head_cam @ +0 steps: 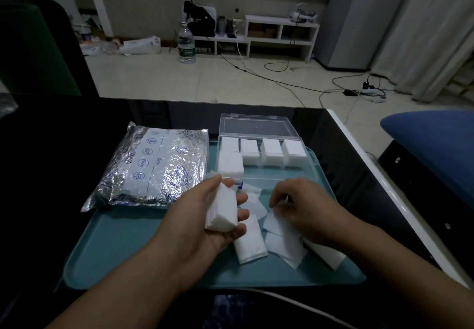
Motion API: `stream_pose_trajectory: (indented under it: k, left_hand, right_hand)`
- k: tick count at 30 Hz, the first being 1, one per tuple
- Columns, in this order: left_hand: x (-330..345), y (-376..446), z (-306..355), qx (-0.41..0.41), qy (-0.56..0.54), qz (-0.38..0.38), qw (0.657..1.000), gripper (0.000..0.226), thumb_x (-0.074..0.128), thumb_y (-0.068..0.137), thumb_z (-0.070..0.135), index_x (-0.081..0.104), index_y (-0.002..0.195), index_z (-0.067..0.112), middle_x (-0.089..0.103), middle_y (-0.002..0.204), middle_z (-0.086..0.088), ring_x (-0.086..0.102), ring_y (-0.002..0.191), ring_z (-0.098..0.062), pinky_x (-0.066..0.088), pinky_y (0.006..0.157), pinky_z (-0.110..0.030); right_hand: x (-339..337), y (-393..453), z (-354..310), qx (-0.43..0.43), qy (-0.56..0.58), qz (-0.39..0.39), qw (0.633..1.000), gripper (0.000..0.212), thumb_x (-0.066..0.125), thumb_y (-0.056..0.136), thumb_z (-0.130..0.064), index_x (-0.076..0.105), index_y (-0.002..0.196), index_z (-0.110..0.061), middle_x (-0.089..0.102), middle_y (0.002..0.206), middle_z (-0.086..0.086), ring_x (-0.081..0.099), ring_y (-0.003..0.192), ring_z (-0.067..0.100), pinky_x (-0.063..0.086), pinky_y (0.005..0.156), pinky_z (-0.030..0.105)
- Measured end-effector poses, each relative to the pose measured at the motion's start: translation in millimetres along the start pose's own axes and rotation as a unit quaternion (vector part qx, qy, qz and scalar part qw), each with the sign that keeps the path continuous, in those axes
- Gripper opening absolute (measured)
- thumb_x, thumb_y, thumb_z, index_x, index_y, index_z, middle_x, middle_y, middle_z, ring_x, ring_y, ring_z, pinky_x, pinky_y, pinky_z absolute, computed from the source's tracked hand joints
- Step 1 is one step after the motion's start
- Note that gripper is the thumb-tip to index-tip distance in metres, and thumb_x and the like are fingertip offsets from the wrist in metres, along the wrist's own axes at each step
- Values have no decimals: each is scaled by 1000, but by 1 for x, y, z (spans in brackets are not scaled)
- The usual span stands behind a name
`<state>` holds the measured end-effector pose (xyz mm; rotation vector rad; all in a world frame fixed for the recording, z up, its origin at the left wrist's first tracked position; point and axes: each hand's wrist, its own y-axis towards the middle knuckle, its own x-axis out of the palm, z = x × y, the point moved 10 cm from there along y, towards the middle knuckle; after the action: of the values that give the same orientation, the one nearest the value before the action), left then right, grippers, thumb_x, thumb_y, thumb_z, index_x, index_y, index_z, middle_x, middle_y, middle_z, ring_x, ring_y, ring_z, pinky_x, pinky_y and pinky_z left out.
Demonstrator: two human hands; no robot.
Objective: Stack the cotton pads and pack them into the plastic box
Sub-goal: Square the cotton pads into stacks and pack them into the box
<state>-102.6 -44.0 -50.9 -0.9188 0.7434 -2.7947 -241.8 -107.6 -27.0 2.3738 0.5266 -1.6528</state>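
On a flat teal plastic tray [123, 246] set on a dark glossy table [51, 149], the left hand [205, 216] lies palm up and grips a small stack of white square cotton pads [222, 209], thumb along its far edge and fingers curled round the near side. The right hand [302, 208] is held palm down just beside it, fingertips bent onto the loose white cotton pads [279, 244] scattered over the tray (whether it actually pinches one cannot be told, as the fingers hide the contact). The two hands are near each other but not touching. Behind them on the tray stands the clear rectangular plastic box [305, 172] with its hinged lid [254, 123] open and leaning away; four neat stacks of pads sit in a row inside along its back wall, and a fifth stack [230, 166] sits at its left front corner. A crinkled silver foil bag [151, 167] printed with blue icons lies on the tray's left part, beside the box.
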Motion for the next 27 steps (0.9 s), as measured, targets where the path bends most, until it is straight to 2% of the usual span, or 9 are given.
stream_pose_trajectory:
  k: [3,5,9,12,14,16,19,23,27]
  left_hand:
    - [-1,1,0,17,16,7,1000,25,46,99,27,65,96,12,67,87,-15,56,59,-21,45,56,-30]
    - [-1,1,0,32,34,14,999,27,43,102,26,65,98,13,68,88,-13,59,60,-21,49,54,-30]
    - [9,0,-5,30,59,-20,998,26,44,101,29,66,105,16,71,93,-13,67,63,-22,56,55,-34]
    - [23,-4,-16,2,50,-74,996,27,47,98,28,65,110,12,71,95,-16,68,69,-29,57,59,-39]
    - [30,-9,-22,-13,46,-101,994,27,48,98,28,64,112,12,70,96,-16,67,68,-31,58,62,-40]
    - [31,-10,-23,-13,41,-101,994,26,47,99,27,65,112,13,73,94,-15,69,68,-32,59,64,-42]
    - [24,-6,-16,-2,20,-77,997,26,47,99,25,65,114,14,74,96,-15,71,69,-30,59,60,-40]
    - [19,-2,-12,3,-8,-54,999,28,49,99,28,68,113,13,73,101,-20,72,81,-31,60,67,-43]
    - [17,-2,-15,-9,-24,-43,999,33,49,98,31,67,111,7,71,88,-23,70,68,-35,61,61,-41]
  right_hand:
    - [-33,-4,-6,-12,97,43,994,27,57,94,-11,70,89,-34,57,93,-21,53,93,-1,41,76,11]
    - [-52,-9,-8,-14,194,62,979,30,58,93,-10,68,87,-38,61,95,-18,57,92,0,46,75,15]
    - [-54,-18,-25,-42,378,19,925,27,66,85,-1,69,102,-22,70,89,-1,68,86,12,54,77,27]
    - [-42,-18,-41,-63,335,15,940,30,69,84,0,68,103,-22,70,86,0,67,82,11,56,78,29]
    - [-38,-18,-47,-70,268,43,960,31,70,84,-5,67,107,-25,68,86,-6,64,80,4,52,78,21]
    - [-38,-18,-50,-83,212,77,971,35,71,83,-14,64,113,-31,66,91,-16,59,90,-2,45,78,12]
    - [-44,-22,-47,-86,200,109,970,43,70,84,-29,57,124,-35,61,108,-26,53,107,-9,42,86,12]
    - [-31,-32,-51,-101,213,23,972,79,77,77,-42,33,142,-48,48,132,-30,40,125,-13,35,101,14]
    - [-19,-36,-58,-103,191,13,976,90,79,73,-44,21,142,-56,43,127,-37,33,118,-22,33,87,-3]
